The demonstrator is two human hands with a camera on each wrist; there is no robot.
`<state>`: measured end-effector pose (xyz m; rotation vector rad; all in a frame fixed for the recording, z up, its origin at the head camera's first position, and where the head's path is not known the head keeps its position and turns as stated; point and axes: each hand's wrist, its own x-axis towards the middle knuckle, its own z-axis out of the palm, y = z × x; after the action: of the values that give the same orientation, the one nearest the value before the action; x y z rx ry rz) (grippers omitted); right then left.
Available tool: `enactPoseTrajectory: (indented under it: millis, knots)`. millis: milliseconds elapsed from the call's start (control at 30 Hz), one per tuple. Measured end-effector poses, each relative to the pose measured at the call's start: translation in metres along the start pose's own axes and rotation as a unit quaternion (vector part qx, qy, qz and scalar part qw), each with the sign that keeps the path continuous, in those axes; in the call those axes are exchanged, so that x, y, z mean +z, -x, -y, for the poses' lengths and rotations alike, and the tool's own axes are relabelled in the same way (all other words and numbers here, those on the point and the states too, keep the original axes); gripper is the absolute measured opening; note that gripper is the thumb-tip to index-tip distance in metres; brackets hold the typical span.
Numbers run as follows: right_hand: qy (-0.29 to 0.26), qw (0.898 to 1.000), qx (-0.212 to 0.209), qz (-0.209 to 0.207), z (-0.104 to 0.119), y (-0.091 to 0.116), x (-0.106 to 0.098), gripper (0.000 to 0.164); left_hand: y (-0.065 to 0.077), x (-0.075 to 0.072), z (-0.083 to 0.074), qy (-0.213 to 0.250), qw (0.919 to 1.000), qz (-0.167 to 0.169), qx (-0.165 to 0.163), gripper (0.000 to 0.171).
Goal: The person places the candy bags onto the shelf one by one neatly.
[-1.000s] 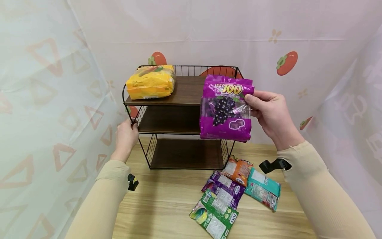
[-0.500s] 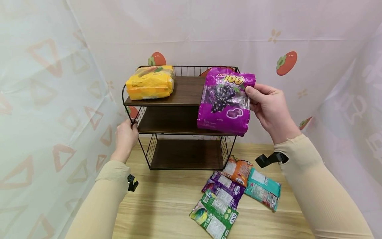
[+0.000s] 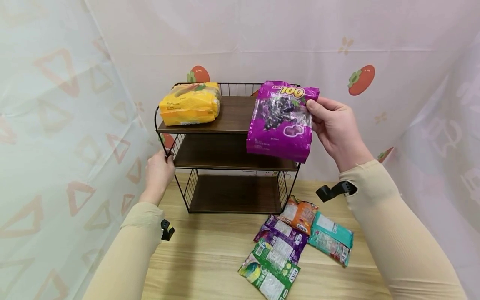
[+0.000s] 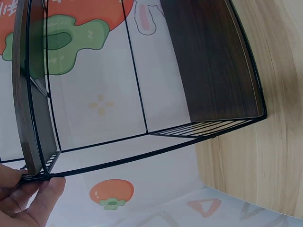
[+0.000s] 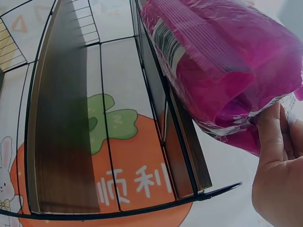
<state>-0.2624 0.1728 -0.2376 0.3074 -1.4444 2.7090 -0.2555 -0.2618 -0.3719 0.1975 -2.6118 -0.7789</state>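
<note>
My right hand (image 3: pixel 335 127) pinches the right edge of a purple bag of blackcurrant gummies (image 3: pixel 279 123), thumb on its front. The bag is tilted and overlaps the right end of the top shelf in the head view. In the right wrist view the bag's back (image 5: pixel 222 61) shows beside the rack's side. My left hand (image 3: pixel 159 173) grips the left side of the black wire rack (image 3: pixel 234 167) at its middle shelf; the left wrist view shows thumb and fingers (image 4: pixel 45 201) round the frame there. A yellow bag of gummies (image 3: pixel 191 106) lies on the top shelf's left end.
On the wooden table (image 3: pixel 202 258), right of the rack's foot, lie an orange packet (image 3: pixel 298 213), a teal packet (image 3: pixel 331 237), a purple packet (image 3: pixel 281 241) and a green packet (image 3: pixel 269 271). A printed cloth (image 3: pixel 397 91) hangs behind and at both sides.
My right hand has lifted the purple gummy bag higher, and its lower edge has tipped back toward the shelves. The left hand stays on the rack.
</note>
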Motion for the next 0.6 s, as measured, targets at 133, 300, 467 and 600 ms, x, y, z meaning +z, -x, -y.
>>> enactPoseTrajectory:
  millis: [133, 300, 467, 600]
  knots:
    - [-0.010, 1.000, 0.013, -0.014, 0.001, -0.007, 0.003, 0.022, 0.000, 0.000, -0.001, 0.001, 1.0000, 0.001, -0.001, 0.027]
    - [0.000, 0.999, 0.027, -0.037, 0.002, -0.014, 0.003, 0.017, 0.000, 0.001, -0.002, 0.004, 1.0000, 0.002, -0.002, 0.026]
    - [0.031, 0.997, 0.037, -0.065, 0.004, -0.016, 0.002, 0.018, 0.001, 0.002, -0.001, 0.006, 1.0000, 0.003, -0.001, 0.026]
    - [0.068, 0.993, 0.045, -0.083, 0.006, -0.018, 0.008, 0.018, 0.000, 0.002, 0.001, 0.008, 1.0000, -0.001, 0.000, 0.026]
